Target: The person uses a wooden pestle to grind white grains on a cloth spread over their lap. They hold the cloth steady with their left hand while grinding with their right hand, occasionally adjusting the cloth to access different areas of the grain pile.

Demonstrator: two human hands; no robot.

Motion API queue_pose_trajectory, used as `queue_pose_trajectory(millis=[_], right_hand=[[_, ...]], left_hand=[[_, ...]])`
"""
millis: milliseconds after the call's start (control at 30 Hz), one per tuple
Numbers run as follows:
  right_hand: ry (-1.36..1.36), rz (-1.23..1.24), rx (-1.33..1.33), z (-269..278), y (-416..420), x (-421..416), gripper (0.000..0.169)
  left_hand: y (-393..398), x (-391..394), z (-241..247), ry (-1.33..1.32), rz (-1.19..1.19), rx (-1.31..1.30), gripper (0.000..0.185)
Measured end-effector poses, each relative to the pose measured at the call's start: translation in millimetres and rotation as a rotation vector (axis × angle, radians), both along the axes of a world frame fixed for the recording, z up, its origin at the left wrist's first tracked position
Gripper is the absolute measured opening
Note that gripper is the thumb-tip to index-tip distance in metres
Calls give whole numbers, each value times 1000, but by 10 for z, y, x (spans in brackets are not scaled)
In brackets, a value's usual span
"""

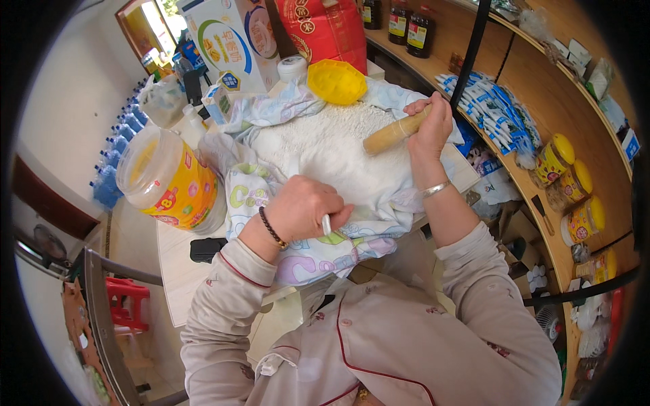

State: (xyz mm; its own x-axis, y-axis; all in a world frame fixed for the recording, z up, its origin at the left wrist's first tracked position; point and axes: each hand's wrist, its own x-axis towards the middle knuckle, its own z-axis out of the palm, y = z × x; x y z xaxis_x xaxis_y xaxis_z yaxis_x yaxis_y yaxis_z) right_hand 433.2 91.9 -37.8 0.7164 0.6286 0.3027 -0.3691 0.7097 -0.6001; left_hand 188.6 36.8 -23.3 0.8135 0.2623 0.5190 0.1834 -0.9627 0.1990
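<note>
White powder, like flour, with coarse crumbs towards the back (335,137), lies heaped on a patterned cloth (310,261) on a table. My left hand (310,208) is closed around a white handle (326,224) at the near left of the heap; the tool's far end is not clear. In my right hand (431,127) is a thick tan cylinder (391,136), perhaps bamboo, tilted over the heap's right side. A yellow plastic bowl (337,82) rests at the heap's back edge. Left of the cloth stands a lidless clear plastic jar (172,180) with a yellow and orange label.
A black case (207,249) lies by the jar. Behind are a small carton (217,104), a round white tub (292,68), a large carton (233,40) and a red bag (325,30). Wooden shelves (528,177) with jars, bottles and packets curve along the right, beside a black post (472,51).
</note>
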Motion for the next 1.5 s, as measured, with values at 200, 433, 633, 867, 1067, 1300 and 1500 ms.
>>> queue_pose_trajectory(millis=[200,433,633,867,1067,1300,1500], right_hand=[[-278,-79,-74,-227,-75,92,16],[-831,-103,-201,-474,-648,269,12],[-1153,-49,-416,-723,-960,338,22],[-1358,-120,-406,-761,-985,363,29],[-1507,-151,-303,-691,-1005,479,32],[-1404,-104,-237,-593,-853,1093,25],[-1515,500,-325,-648,-377,1477,16]], left_hand=[[-28,295,-180,226,-127,-47,21],[-121,358,-166,296,-34,84,13],[-281,314,-226,353,385,182,16],[-261,420,-336,320,429,16,16],[-336,280,-412,123,425,-47,31],[-734,-375,-599,-380,965,-180,6],[-954,-411,-1011,-711,1422,-581,24]])
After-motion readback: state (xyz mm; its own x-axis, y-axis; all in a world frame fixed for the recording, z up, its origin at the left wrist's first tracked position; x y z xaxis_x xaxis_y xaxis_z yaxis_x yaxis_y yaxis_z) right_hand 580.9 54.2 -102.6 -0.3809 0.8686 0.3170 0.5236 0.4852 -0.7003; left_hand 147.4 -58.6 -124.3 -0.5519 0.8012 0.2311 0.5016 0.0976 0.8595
